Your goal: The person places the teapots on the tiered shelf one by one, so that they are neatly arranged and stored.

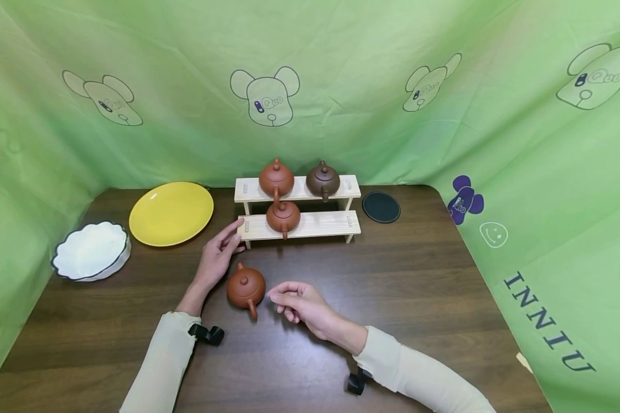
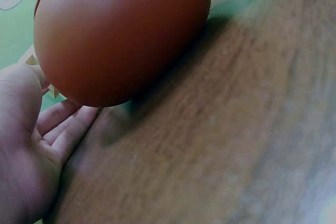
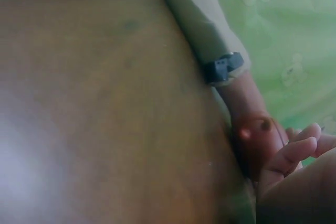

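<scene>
My left hand [image 1: 219,257] touches the left end of the lower step of a pale wooden two-step stand [image 1: 320,225], its fingers fairly straight. Beside that wrist, a reddish-brown teapot [image 1: 245,288] sits on the table, handle towards me; it fills much of the left wrist view [image 2: 121,35]. Just right of this teapot hovers my right hand [image 1: 302,307], fingers loosely bent and nothing seen in them. On the lower step stands another reddish teapot [image 1: 283,217]. The upper step carries a reddish teapot [image 1: 276,178] and a dark brown teapot [image 1: 322,180].
A yellow plate [image 1: 171,214] lies left of the stand, with a white scalloped dish [image 1: 90,251] farther left. To the stand's right is a dark round mat [image 1: 381,207]. Green printed cloth [image 1: 351,86] hangs around the wooden table [image 1: 418,298].
</scene>
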Tool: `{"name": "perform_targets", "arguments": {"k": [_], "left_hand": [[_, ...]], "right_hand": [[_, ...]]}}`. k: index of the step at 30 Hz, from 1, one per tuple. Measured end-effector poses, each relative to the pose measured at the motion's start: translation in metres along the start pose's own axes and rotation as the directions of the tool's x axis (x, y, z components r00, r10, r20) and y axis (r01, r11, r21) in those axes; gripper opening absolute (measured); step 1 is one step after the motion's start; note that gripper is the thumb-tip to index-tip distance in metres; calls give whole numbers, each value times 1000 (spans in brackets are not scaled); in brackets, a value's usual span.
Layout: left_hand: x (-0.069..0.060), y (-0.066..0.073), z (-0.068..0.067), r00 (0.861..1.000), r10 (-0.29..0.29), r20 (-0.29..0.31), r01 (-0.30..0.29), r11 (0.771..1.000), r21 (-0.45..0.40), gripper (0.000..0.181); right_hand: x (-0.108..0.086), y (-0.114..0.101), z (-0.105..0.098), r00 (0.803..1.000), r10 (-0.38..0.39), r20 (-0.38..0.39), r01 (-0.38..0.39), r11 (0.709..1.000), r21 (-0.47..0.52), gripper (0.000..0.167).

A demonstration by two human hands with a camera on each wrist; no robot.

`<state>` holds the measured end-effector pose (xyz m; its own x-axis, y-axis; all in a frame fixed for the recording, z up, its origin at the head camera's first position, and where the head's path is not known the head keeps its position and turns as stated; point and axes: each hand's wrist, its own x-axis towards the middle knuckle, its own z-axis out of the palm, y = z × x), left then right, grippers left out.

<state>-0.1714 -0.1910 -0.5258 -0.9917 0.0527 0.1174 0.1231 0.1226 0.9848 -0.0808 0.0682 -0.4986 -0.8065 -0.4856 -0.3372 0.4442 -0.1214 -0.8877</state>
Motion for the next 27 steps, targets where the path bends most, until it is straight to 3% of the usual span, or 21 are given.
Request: {"name": "perform_targets", "arguments": {"k": [21, 27], "left_hand": [[0, -5, -2, 999, 49, -1, -49, 999, 7, 45], [0, -2, -2, 1000, 25, 11, -25, 1000, 11, 46]], "right_hand": [[-3, 13, 16, 986, 88, 144, -78, 994, -71, 37], [-1, 15, 23, 980, 97, 174, -86, 994, -70, 38]]}}
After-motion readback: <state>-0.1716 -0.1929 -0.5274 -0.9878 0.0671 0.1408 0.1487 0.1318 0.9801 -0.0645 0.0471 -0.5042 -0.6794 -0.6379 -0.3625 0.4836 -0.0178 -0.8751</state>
